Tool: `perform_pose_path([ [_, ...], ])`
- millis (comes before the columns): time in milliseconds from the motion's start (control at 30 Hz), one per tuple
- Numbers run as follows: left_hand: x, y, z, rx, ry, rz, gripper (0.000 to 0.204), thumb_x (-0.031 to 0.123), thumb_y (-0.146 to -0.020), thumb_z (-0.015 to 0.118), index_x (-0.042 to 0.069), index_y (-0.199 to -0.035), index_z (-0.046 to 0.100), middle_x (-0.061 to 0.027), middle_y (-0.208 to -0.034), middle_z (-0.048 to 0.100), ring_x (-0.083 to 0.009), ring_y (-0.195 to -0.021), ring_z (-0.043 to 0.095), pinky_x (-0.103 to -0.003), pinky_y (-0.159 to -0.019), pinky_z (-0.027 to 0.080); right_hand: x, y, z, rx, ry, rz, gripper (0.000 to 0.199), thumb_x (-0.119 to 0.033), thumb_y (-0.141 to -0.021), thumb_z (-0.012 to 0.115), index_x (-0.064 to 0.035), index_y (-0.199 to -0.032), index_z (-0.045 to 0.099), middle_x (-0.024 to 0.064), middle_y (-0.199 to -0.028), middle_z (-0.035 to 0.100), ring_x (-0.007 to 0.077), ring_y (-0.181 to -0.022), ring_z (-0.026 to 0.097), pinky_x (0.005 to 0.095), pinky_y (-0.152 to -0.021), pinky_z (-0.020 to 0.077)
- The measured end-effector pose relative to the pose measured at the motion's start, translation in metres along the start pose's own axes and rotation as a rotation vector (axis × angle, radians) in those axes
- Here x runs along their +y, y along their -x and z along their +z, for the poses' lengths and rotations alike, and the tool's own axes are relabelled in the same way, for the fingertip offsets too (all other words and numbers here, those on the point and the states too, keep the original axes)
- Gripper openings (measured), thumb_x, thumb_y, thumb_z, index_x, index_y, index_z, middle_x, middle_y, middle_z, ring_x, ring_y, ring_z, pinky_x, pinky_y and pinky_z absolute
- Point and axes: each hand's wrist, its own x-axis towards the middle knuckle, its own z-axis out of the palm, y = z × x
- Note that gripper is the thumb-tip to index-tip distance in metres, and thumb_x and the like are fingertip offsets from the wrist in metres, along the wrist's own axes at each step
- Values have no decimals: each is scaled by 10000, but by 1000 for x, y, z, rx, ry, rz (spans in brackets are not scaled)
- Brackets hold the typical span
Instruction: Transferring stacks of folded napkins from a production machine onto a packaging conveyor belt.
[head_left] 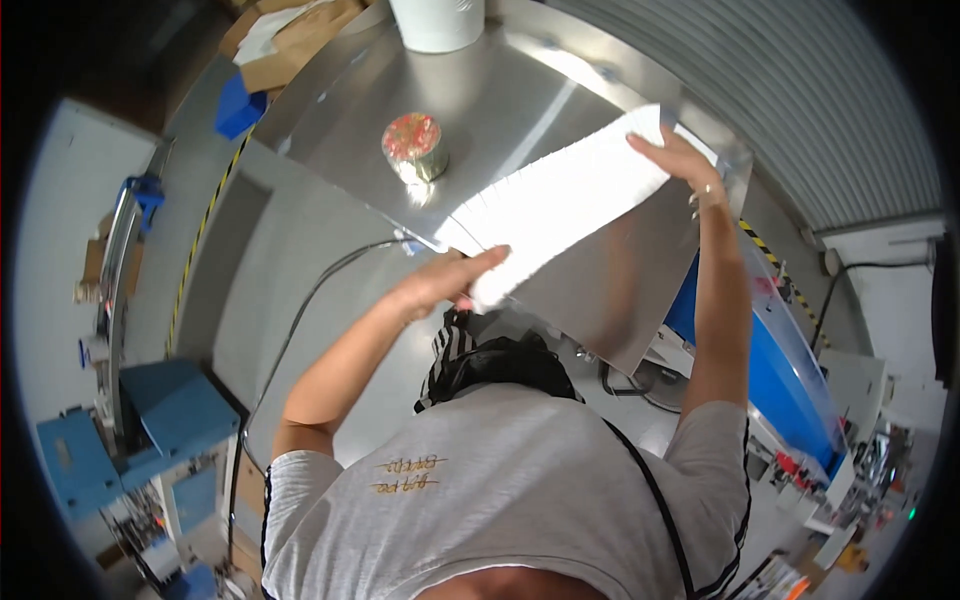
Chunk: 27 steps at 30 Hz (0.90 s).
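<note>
Both arms stretched out: left hand [445,283] gripped the white sheet [560,205] at the bench [500,90] near edge, right hand [680,160] its far corner. Red-topped tape roll [413,146] mid-bench.

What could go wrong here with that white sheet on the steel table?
1. The white sheet is held only at its two ends, by the left hand and the right hand; it may sag or crease in between.
2. The sheet's near end hangs past the edge of the steel table, so it could slide off if released.
3. The round tin stands close to the sheet's left side and might get knocked if the sheet swings that way.
</note>
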Motion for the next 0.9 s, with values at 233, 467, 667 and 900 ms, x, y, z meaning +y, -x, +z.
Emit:
perform_pose_path([
  [233,-5,12,153,-50,348,274,781,557,-892,491,-169,-1179,488,-286,-1131,556,-277,-993,564,-345,-847,487,-51,-62,16,-120,276,-153,831,-656,-777,564,11,-1270,509,198,-1239,567,302,-1174,528,353,-991,389],
  [467,-25,11,233,-410,493,414,839,524,-934,440,3,-1465,51,-181,-1536,18,-287,-1421,1,-409,-1138,70,-128,-42,102,-327,375,-621,697,-623,-748,619,-85,-1189,588,175,-1063,652,333,-1014,610,378,-898,460],
  [667,-51,-11,276,-352,330,204,1062,775,-789,380,-84,-1398,243,-220,-1403,335,-290,-1264,356,-373,-1006,306,-167,-10,123,-475,590,-737,642,-606,-751,607,-93,-1137,613,161,-1094,630,311,-1054,565,380,-892,432],
  [900,-25,-6,265,-265,587,349,858,599,-874,492,57,-1462,181,-103,-1462,296,-214,-1316,305,-340,-976,350,-98,33,79,84,154,-916,487,-344,-868,614,-86,-1270,524,121,-1296,519,296,-1229,434,383,-1002,367],
])
